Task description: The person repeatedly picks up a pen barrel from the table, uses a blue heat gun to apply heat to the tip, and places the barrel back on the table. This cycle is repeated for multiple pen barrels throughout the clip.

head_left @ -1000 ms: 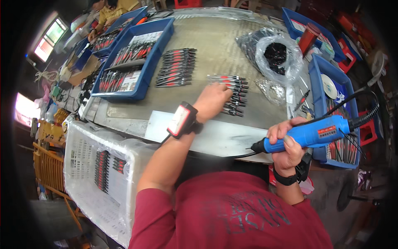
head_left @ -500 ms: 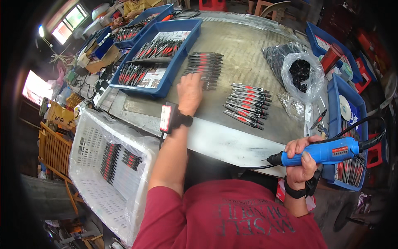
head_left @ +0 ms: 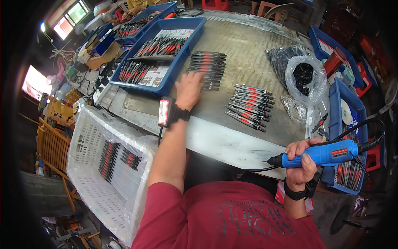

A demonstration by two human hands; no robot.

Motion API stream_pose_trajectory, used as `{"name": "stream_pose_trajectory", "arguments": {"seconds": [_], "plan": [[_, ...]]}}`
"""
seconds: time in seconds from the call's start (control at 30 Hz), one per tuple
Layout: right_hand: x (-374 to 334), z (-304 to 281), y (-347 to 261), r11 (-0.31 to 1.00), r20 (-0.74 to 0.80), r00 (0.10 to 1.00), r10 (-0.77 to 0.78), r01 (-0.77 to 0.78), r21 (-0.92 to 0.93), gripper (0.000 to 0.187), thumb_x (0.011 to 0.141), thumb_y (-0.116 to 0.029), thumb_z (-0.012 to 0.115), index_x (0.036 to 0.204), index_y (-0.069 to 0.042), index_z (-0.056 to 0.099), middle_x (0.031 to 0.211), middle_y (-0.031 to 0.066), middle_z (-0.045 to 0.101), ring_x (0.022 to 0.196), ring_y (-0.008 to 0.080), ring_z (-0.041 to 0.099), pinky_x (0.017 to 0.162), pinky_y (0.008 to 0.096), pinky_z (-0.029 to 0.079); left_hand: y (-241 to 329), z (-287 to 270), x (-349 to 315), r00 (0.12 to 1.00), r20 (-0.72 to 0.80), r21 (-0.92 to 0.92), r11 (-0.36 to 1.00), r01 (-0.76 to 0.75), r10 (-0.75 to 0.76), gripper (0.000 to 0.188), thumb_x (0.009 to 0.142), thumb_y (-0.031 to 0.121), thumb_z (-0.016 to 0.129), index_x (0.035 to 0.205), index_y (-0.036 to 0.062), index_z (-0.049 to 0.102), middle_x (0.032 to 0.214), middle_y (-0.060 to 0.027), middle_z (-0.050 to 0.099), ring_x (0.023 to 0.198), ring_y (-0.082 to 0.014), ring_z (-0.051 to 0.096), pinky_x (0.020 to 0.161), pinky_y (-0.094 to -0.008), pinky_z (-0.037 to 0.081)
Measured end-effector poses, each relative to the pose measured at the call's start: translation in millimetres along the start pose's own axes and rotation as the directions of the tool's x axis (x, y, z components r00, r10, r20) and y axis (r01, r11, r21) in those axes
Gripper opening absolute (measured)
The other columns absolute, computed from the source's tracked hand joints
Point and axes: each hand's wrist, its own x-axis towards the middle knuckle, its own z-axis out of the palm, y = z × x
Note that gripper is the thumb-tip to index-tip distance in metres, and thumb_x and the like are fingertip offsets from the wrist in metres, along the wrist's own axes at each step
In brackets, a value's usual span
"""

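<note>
My left hand (head_left: 189,90) is at the left end of a stack of black, grey and red pens (head_left: 208,66) on the table. Its fingers curl against the lower pens, and the fingertips are hidden. In my right hand (head_left: 302,164) is a blue electric screwdriver (head_left: 336,153), held level over the table's near edge, its black tip pointing left. My fingers wrap round its body, and a black cord runs from its right end. Between the hands lies a second row of similar pens (head_left: 248,108), side by side and fanned at the near end.
A blue tray (head_left: 163,92) of pens stands beyond my left hand. Below left is a white plastic crate (head_left: 78,155) lined with clear film, with pens inside. To the right are a bag of small black parts (head_left: 304,76) and a blue bin (head_left: 364,108) holding slim parts.
The view has shifted slightly. My left hand stays at the pen stack with its fingers a little lower on it; the right hand keeps the screwdriver in the same place.
</note>
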Motion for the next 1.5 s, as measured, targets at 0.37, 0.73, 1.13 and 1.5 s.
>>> {"name": "stream_pose_trajectory", "arguments": {"seconds": [0.37,0.73,1.13,1.5], "plan": [[0.5,2.1,0.8,1.0,-0.008,1.0,-0.018,0.018,0.02,0.047,0.072,-0.013,0.062,0.114,-0.009,0.041,0.077,0.0075,0.051,0.062,0.0207,0.052,0.063,0.035,0.042,-0.3,4.3,1.8,0.998,-0.048,0.028,0.999,-0.026,0.027,0.017,0.08,0.017,0.061,0.096,0.0128,0.055,0.094,-0.0026,0.055,0.094,-0.0262,0.051,0.071,-0.0482,0.041],[1.0,2.6,1.2,0.999,-0.006,0.999,-0.034,0.034,0.013,0.046,0.072,-0.013,0.061,0.113,-0.008,0.04,0.077,0.0082,0.051,0.061,0.021,0.052,0.062,0.0353,0.043,3.2,9.5,0.3,0.979,-0.131,0.249,0.961,-0.119,0.156,0.015,0.078,0.009,0.054,0.092,0.0141,0.056,0.09,0.0001,0.055,0.089,-0.0225,0.05,0.071,-0.0441,0.037],[1.1,1.5,1.7,1.0,0.008,1.0,-0.024,0.023,0.017,0.047,0.072,-0.013,0.062,0.114,-0.009,0.041,0.077,0.0078,0.051,0.062,0.0214,0.053,0.063,0.0361,0.043,5.5,11.0,1.4,0.96,-0.189,0.251,0.955,-0.155,0.205,0.016,0.074,0.006,0.053,0.087,0.0143,0.057,0.085,0.0002,0.056,0.087,-0.0211,0.051,0.073,-0.044,0.035],[0.0,1.1,1.1,0.999,0.016,1.0,0.004,-0.005,0.049,0.051,0.071,-0.011,0.061,0.117,-0.01,0.039,0.078,0.0075,0.051,0.064,0.0213,0.052,0.064,0.0352,0.042,12.8,8.1,3.7,0.928,-0.295,0.301,0.944,-0.136,0.228,0.02,0.076,0.005,0.05,0.095,0.0117,0.053,0.086,-0.002,0.055,0.09,-0.0206,0.052,0.082,-0.0473,0.036]]}}
